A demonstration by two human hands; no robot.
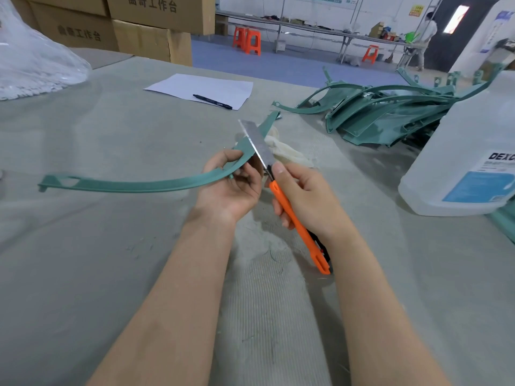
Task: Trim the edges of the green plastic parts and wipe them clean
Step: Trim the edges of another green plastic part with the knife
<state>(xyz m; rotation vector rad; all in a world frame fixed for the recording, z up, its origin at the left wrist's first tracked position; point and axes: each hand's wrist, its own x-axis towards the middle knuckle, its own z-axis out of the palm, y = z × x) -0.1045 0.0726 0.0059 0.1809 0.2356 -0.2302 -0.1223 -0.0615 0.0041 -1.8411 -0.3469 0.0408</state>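
My left grip (234, 188) pinches the curved green strip (139, 186) at its bend, thumb on top and fingers curled beneath. My right grip (303, 196) is wrapped round the orange utility knife (295, 221). Its long blade (257, 143) is run well out and lies across the strip's edge just beyond my left thumb.

I judge this to be the trimming step. To do it well I would keep the blade at a shallow angle and draw short strokes away from the left thumb. That much exposed blade will flex, so I would press lightly. I would feed the strip through the left grip rather than reach along it.

The strip is a shallow bow. Its long axis runs from a tip with a triangular cut-out, well out to the left of the left grip, up and away past the blade.

A pale cloth (289, 154) lies on the desk (83, 246) just behind the blade. Farther right of the right grip sit the pile of green parts (390, 115) and a clear bottle (468, 151).
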